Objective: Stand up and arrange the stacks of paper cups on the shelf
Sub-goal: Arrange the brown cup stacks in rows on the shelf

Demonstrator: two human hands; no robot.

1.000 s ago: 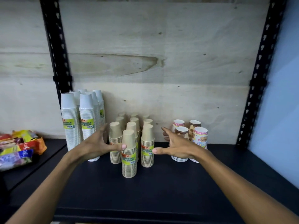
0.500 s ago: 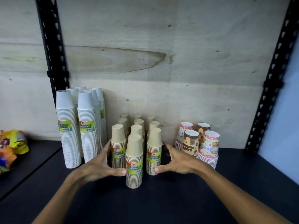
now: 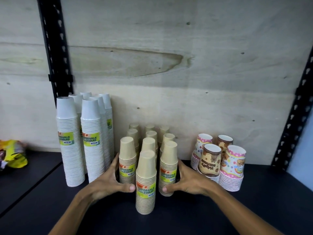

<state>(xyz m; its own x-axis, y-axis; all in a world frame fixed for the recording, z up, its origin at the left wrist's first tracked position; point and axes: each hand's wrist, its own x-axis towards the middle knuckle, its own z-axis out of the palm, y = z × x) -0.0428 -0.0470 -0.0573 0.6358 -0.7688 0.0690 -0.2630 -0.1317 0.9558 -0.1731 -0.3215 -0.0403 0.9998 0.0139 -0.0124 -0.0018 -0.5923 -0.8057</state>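
Two hands cup a cluster of tan cup stacks (image 3: 145, 167) upright on the dark shelf (image 3: 186, 216): left hand (image 3: 108, 182) and right hand (image 3: 188, 182) pressing opposite sides, fingers straight, thumbs forward.

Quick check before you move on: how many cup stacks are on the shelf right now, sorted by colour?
White cup stacks: 5 tops in view, those behind partly hidden
Tan cup stacks: 10, with the left hand and right hand flanking the front ones
Patterned cup stacks: 4
Total: 19 stacks
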